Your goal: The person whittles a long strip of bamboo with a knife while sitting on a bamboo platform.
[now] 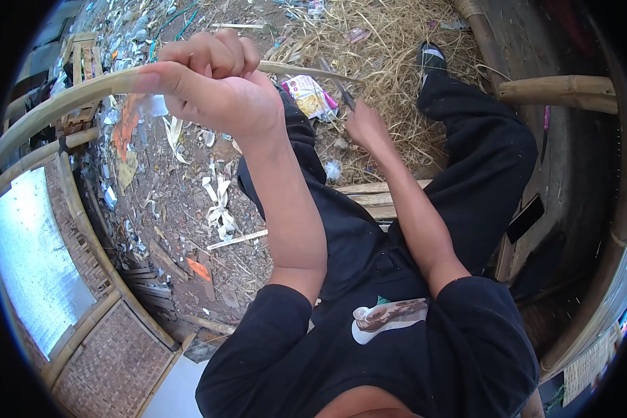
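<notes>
A long pale bamboo strip [70, 97] arcs from the left rim across to the upper middle. My left hand [219, 87] is raised and closed around it, with the thumb lying along the strip. Beyond that fist the strip narrows to a thin end over the straw. Lower and to the right, my right hand [367, 127] grips a knife [343, 92], its fingers wrapped round the handle. The knife's blade points up and away and crosses the strip's thin end; whether the two touch I cannot tell.
Straw-like shavings [390, 42] cover the ground ahead, beside a colourful wrapper [310, 96]. Litter is strewn at left. A woven bamboo panel [111, 355] stands lower left. At right are a bamboo pole [557, 93] and a dark phone [525, 219]. My legs spread to either side.
</notes>
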A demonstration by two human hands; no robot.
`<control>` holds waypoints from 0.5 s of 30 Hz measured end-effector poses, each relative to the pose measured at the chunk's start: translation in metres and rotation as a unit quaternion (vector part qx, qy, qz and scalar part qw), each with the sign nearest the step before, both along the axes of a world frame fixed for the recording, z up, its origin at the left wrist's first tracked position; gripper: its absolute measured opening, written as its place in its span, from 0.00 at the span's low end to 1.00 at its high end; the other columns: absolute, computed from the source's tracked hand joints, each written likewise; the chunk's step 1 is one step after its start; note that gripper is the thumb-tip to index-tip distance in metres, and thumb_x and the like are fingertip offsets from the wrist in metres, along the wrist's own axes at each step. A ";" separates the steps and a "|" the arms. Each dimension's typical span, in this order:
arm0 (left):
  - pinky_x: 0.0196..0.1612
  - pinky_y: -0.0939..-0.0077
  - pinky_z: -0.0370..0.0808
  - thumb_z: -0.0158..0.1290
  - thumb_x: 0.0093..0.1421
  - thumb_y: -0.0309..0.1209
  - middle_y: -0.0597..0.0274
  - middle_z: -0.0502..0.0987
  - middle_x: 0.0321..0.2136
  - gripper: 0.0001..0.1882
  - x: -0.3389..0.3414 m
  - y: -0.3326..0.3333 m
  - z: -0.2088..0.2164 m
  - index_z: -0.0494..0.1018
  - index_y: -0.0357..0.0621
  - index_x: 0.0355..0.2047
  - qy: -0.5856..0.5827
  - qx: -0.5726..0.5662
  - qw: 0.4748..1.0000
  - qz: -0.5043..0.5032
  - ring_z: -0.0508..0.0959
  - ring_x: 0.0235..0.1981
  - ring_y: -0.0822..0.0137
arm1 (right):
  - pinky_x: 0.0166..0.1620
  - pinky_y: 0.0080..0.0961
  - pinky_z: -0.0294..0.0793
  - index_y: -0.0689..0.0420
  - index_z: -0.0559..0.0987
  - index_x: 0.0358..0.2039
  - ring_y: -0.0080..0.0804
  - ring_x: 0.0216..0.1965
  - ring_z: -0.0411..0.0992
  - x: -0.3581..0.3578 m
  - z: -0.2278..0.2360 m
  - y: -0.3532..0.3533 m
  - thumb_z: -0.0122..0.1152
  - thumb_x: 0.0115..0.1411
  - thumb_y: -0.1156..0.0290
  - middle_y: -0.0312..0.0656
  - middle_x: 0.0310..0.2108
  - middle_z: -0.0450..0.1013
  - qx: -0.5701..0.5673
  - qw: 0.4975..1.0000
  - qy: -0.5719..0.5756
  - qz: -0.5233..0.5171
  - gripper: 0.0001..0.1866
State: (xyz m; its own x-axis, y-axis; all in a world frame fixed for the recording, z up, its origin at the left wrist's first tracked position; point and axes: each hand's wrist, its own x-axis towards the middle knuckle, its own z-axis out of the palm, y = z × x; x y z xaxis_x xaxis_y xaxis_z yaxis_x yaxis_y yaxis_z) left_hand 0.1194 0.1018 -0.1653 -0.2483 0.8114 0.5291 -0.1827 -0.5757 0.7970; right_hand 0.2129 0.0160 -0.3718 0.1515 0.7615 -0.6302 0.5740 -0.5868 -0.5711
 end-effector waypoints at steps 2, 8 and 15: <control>0.15 0.79 0.39 0.33 0.57 0.68 0.73 0.42 0.08 0.34 -0.007 0.006 -0.004 0.43 0.51 0.13 0.002 0.004 1.000 0.011 0.43 0.10 0.77 | 0.49 0.42 0.71 0.69 0.74 0.42 0.54 0.45 0.72 0.012 0.005 -0.001 0.47 0.54 0.72 0.61 0.40 0.73 -0.076 0.994 -0.008 0.080 0.17; 0.09 0.83 0.43 0.31 0.65 0.56 0.75 0.46 0.07 0.27 -0.024 0.031 -0.006 0.48 0.53 0.16 -0.006 0.045 0.996 0.076 0.46 0.07 0.81 | 0.45 0.43 0.70 0.64 0.73 0.41 0.55 0.41 0.73 0.062 -0.027 -0.016 0.44 0.61 0.63 0.60 0.36 0.73 -0.081 0.992 -0.097 0.022 0.18; 0.14 0.79 0.40 0.29 0.64 0.58 0.75 0.44 0.08 0.29 -0.025 0.046 -0.004 0.45 0.53 0.14 -0.017 0.018 0.995 0.094 0.44 0.10 0.78 | 0.27 0.34 0.68 0.64 0.68 0.39 0.37 0.22 0.71 0.025 0.059 0.033 0.43 0.65 0.56 0.46 0.22 0.70 0.358 0.915 0.099 -0.159 0.20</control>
